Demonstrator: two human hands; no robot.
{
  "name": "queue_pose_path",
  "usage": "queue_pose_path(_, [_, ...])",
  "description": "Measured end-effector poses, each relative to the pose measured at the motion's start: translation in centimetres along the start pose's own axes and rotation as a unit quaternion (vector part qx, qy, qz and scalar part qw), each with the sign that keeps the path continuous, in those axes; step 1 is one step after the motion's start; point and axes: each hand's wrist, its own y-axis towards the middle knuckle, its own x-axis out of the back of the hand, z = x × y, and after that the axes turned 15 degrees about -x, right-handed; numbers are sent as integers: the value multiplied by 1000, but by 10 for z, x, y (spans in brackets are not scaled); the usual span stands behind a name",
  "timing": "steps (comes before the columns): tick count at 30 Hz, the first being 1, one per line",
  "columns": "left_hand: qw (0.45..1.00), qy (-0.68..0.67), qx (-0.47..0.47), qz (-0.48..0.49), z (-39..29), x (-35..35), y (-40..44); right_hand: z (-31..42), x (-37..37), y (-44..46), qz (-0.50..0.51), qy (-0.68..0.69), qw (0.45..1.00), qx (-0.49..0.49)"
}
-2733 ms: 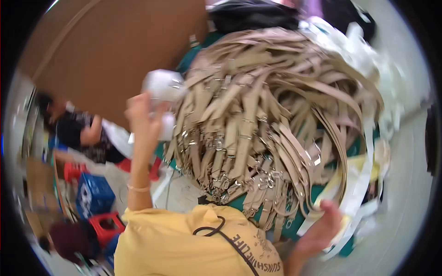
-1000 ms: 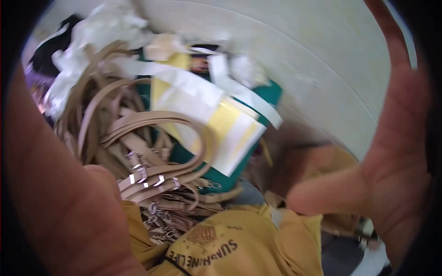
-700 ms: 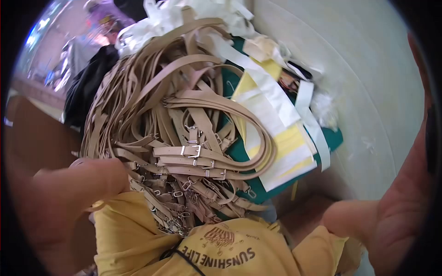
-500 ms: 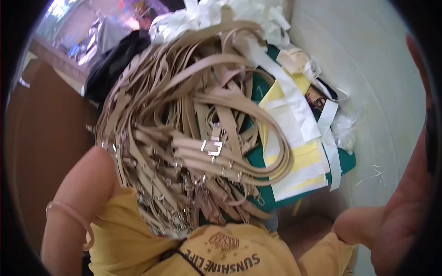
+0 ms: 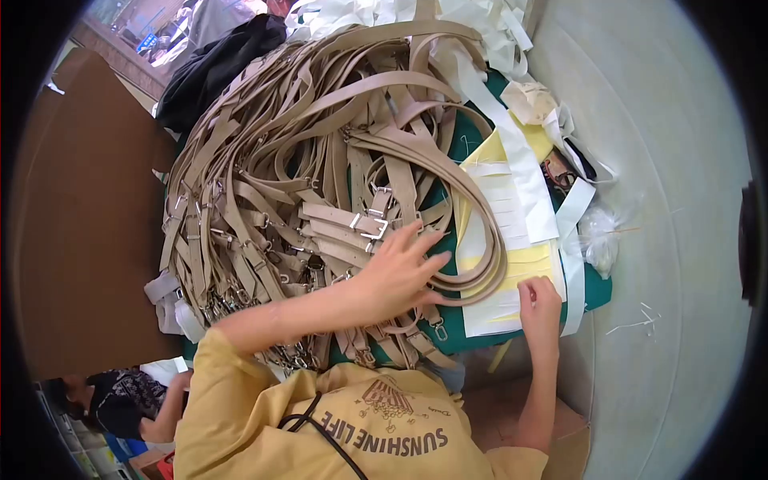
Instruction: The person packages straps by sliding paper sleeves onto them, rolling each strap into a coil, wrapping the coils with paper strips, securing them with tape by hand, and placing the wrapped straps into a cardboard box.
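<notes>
The left hand (image 5: 400,270) is hovering, fingers spread, over the straps (image 5: 334,214), near a buckle (image 5: 382,230); touch is unclear. The right hand (image 5: 541,302) is curling closed by the paper's (image 5: 500,200) lower right corner, its grip contents hidden. The straps are lying heaped on the green surface (image 5: 472,340), left of the paper.

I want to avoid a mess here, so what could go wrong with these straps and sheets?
The beige straps overlap in a heap, so pulling one might tangle others. The metal buckle near the left hand might snag. The white and yellow sheets by the right hand could slip, lying near the edge of the green surface.
</notes>
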Motion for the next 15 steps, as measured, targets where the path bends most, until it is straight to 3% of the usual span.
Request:
queue_pose_path(1, [999, -21, -27, 40, 13, -27, -9, 11, -2, 0, 3, -1, 1000, 2])
queue_pose_path(3, [995, -38, -25, 90, 25, -35, -9, 46, -3, 3, 140, 193, 968, -80])
queue_pose_path(4, [994, -33, 5, 102, 27, -29, -8, 63, -2, 2, 99, 111, 988, 33])
queue_pose_path(5, [999, -38, -15, 0, 33, -23, -10, 77, -5, 0, 53, 31, 987, 147])
queue_pose_path(6, [996, -82, 26, -17, 39, -8, -11, 87, -10, -3, 125, 40, 974, 187])
queue_pose_path(7, [989, -124, 67, -38, 47, 7, -13, 98, -18, -8, 155, -34, 962, 220])
queue_pose_path(8, [973, -164, 92, -133, 59, 16, -17, 106, -26, -12, 181, -111, 944, 253])
queue_pose_path(10, [969, -70, 179, -158, 62, 41, -37, 108, -41, -9, 147, -121, 941, 279])
queue_pose_path(13, [954, -77, 289, -7, 64, 47, -80, 140, -19, 3, 291, 102, 924, 228])
queue_pose_path(15, [951, -114, 288, 0, 70, 28, -98, 158, -21, 42, 94, 144, 954, 244])
